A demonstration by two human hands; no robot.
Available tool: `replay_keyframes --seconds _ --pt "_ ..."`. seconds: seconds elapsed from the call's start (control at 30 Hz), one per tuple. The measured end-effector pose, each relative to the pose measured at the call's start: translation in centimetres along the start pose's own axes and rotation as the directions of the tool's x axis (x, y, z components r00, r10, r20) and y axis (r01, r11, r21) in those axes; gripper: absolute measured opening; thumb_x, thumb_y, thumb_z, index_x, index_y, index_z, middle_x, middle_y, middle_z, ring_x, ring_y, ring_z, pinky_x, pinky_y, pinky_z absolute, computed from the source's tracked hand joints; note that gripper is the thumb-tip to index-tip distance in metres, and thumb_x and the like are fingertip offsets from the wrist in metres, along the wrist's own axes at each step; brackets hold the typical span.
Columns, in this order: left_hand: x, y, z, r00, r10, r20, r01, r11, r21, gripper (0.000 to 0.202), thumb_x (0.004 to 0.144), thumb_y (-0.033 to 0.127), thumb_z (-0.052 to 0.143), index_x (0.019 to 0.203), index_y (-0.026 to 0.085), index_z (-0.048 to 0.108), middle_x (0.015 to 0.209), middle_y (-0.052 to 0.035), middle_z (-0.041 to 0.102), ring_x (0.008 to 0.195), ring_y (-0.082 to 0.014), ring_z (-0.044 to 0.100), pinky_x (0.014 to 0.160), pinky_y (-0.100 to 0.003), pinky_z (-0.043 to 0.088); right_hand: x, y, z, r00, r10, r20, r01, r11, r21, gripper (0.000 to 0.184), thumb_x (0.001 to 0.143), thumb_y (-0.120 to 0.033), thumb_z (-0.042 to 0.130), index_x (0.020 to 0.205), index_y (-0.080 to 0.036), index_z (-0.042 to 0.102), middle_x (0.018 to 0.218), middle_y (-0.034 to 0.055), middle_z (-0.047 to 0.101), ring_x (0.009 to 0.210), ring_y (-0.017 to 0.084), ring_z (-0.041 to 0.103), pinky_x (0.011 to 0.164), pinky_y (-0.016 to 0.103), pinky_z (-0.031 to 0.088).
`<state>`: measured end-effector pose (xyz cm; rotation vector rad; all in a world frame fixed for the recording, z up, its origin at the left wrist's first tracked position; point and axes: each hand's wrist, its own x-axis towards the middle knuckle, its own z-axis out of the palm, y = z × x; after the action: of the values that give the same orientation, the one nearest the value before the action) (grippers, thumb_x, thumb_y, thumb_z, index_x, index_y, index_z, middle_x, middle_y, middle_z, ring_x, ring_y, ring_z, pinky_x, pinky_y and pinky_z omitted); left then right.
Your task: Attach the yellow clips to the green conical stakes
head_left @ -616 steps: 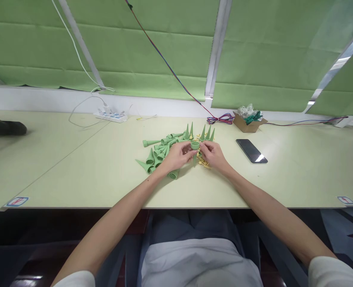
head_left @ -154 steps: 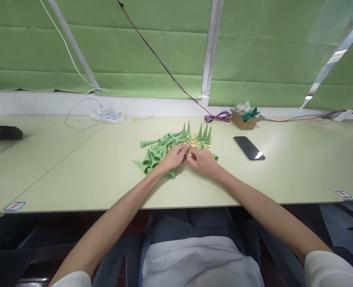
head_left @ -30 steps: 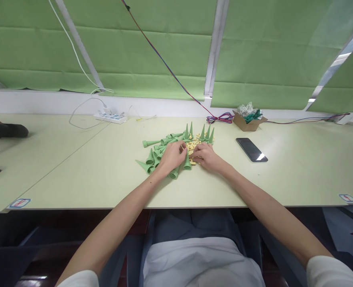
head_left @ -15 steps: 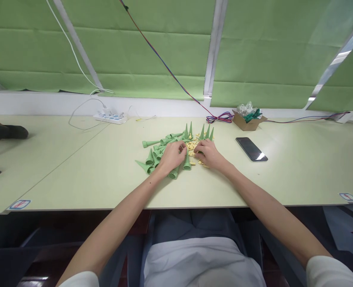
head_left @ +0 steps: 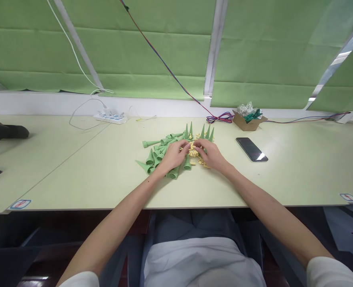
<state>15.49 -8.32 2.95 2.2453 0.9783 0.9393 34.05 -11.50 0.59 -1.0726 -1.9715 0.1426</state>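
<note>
A heap of green plastic cone spikes (head_left: 158, 151) lies on the pale table (head_left: 74, 171), with small yellow pieces (head_left: 194, 151) scattered beside it. Several cones stand upright (head_left: 206, 132) at the back of the heap. My left hand (head_left: 172, 155) rests over the heap's right edge, its fingertips pinched together at the yellow pieces. My right hand (head_left: 210, 153) meets it from the right, fingers curled and pinching too. What the fingertips hold is too small to name. One green cone (head_left: 187, 162) stands upright just in front of the two hands.
A black phone (head_left: 251, 149) lies right of the hands. A small cardboard box (head_left: 248, 119) with plastic bags sits behind it, beside a coil of coloured wires (head_left: 219, 118). A white power strip (head_left: 110, 116) with cables is at the back left. A dark object (head_left: 5, 130) lies far left.
Both hands have shifted slightly away from me and drawn their fingertips together over the yellow pieces. The upright cone in front of them has stayed in place.
</note>
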Motion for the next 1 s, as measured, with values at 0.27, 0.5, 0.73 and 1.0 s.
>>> replay_keyframes --seconds 0.27,0.5,0.73,1.0 --pt "-0.02 0.04 -0.14 0.999 -0.026 0.039 0.032 0.989 -0.144 0.034 0.094 0.041 0.047 0.073 0.017 0.057 0.074 -0.0017 0.062 0.064 -0.0132 0.052 0.059 -0.024 0.041 -0.04 -0.26 0.12 0.998 0.029 -0.048 -0.026 0.998 0.057 0.017 0.099 -0.032 0.048 0.101 -0.019 0.058 0.093 0.0073 0.066 0.081 0.019 0.059 0.075 0.031 0.047" --pt "-0.01 0.27 -0.19 0.996 -0.061 0.063 0.070 0.984 -0.165 0.036 0.093 0.043 0.047 0.070 0.017 0.057 0.070 -0.0006 0.060 0.058 -0.0117 0.049 0.054 -0.023 0.038 -0.03 -0.24 0.31 0.995 0.048 -0.090 -0.042 0.997 0.069 0.020 0.099 -0.032 0.045 0.094 -0.020 0.060 0.090 0.0065 0.067 0.078 0.019 0.059 0.075 0.032 0.047" --pt "0.03 -0.27 0.00 0.996 -0.085 0.004 0.084 0.981 -0.176 0.035 0.093 0.044 0.049 0.074 0.017 0.059 0.073 -0.0018 0.064 0.062 -0.0131 0.053 0.057 -0.024 0.041 0.00 -0.35 0.21 0.988 0.120 -0.102 -0.111 0.990 0.087 0.023 0.098 -0.034 0.045 0.091 -0.019 0.061 0.088 0.0062 0.067 0.077 0.019 0.060 0.073 0.031 0.045" --pt "0.12 -0.35 -0.06 1.000 -0.020 0.001 0.020 0.988 -0.150 0.030 0.091 0.041 0.053 0.084 0.016 0.067 0.082 -0.0044 0.067 0.073 -0.0159 0.058 0.065 -0.026 0.046 -0.02 -0.38 0.30 0.990 0.107 -0.092 -0.101 0.992 0.072 0.024 0.098 -0.034 0.045 0.089 -0.019 0.061 0.081 0.0046 0.065 0.072 0.018 0.058 0.070 0.030 0.044"
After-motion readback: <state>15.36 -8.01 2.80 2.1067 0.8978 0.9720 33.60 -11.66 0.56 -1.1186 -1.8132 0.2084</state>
